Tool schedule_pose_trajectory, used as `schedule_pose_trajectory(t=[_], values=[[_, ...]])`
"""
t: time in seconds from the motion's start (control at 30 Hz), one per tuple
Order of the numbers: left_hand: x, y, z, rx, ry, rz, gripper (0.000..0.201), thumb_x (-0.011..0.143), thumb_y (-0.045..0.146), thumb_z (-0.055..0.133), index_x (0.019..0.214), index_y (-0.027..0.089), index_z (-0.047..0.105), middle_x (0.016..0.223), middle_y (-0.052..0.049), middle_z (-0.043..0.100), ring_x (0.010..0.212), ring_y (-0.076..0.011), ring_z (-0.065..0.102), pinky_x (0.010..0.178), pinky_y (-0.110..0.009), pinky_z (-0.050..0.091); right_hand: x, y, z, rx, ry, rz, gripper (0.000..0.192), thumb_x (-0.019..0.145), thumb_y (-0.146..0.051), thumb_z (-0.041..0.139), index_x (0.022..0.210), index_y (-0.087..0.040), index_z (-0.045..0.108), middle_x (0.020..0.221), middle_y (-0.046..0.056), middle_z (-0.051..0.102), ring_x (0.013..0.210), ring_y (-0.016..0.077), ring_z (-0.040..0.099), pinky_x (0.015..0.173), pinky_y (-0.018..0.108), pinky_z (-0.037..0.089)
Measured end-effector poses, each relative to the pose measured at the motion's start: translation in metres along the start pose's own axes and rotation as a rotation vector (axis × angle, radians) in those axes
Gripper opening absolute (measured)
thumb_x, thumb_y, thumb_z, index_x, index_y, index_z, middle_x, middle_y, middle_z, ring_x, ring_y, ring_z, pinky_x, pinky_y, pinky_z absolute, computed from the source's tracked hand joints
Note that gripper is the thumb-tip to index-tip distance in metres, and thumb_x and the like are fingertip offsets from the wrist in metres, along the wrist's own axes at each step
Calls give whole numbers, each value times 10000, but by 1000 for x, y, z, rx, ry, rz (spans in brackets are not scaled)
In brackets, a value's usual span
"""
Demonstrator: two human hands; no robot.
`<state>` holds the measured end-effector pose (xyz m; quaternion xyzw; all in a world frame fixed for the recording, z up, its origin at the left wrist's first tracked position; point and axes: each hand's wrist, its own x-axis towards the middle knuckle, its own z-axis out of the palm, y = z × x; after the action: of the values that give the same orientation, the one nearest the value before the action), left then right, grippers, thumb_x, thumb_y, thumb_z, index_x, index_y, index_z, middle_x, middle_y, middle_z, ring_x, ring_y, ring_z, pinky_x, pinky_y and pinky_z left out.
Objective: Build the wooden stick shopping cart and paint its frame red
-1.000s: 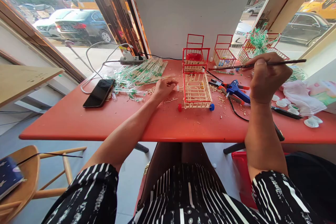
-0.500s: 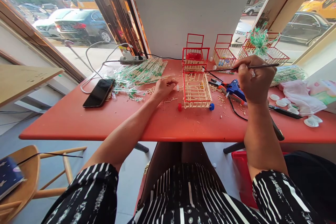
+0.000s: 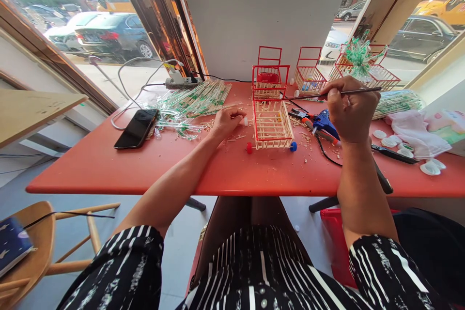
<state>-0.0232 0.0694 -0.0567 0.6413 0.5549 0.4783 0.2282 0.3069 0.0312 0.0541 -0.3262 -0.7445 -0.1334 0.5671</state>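
Note:
My right hand (image 3: 350,106) grips a thin dark paintbrush (image 3: 363,90), held almost level. Its tip points left, to the right side of a small model shopping cart (image 3: 273,128) made of pale wooden sticks. Red colours the cart's handle frame (image 3: 271,67) and upper rails. Two front wheels look like bottle caps, one red (image 3: 249,147) and one blue (image 3: 293,146). On the cart's left, my left hand (image 3: 228,122) is closed, its fingertips pinching a white bottle-cap wheel (image 3: 245,121). Whether the brush tip touches the cart I cannot tell.
Similar carts (image 3: 310,77) stand behind. A blue glue gun (image 3: 325,123), white caps (image 3: 390,141) and a black-handled tool (image 3: 394,153) lie right. Wrapped sticks (image 3: 203,99), a phone (image 3: 136,128) and a power strip (image 3: 183,81) are left. Wood scraps litter the red table (image 3: 145,174).
My right hand and the paintbrush have shifted slightly left. My left hand stays at the white wheel, and the cart has hardly moved.

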Motion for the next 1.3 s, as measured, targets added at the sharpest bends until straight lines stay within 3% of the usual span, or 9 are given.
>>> schedule_pose_trajectory(t=[0.27, 0.6, 0.97, 1.17, 1.3], values=[[0, 1, 0, 18, 3, -13, 291, 834, 154, 650, 964, 193, 907, 1021, -38, 888, 909, -197, 798, 850, -275, 572, -3, 3, 0, -1, 33, 52, 228, 957, -248, 549, 811, -305, 714, 790, 24, 740, 739, 235, 689, 774, 442, 546], [-1, 2, 0, 22, 16, -8, 254, 820, 190, 665, 932, 199, 893, 957, -36, 879, 866, -203, 779, 835, -283, 587, -2, 5, 2, -49, 40, 122, 209, 954, -307, 582, 798, -313, 721, 756, 7, 739, 661, 218, 663, 700, 417, 540], [-1, 3, 0, 14, 12, 2, 244, 829, 190, 656, 919, 191, 883, 983, -41, 883, 914, -210, 796, 878, -297, 598, 0, -1, 1, -57, 44, 85, 204, 913, -245, 565, 779, -279, 715, 744, 18, 753, 605, 180, 558, 669, 394, 461], [0, 0, -1, 14, 0, -7, 241, 832, 204, 658, 923, 203, 882, 1013, -42, 886, 939, -214, 803, 900, -301, 604, -1, 5, 2, 49, 121, 62, 214, 906, -238, 562, 775, -266, 728, 723, 14, 734, 624, 186, 614, 670, 385, 480], [1, -1, -1, 9, -1, 2, 253, 833, 221, 659, 943, 198, 886, 1021, -50, 886, 927, -211, 801, 885, -299, 607, 0, 4, 2, 13, 86, 63, 218, 908, -243, 563, 779, -278, 735, 742, 15, 755, 614, 181, 600, 663, 389, 467]])
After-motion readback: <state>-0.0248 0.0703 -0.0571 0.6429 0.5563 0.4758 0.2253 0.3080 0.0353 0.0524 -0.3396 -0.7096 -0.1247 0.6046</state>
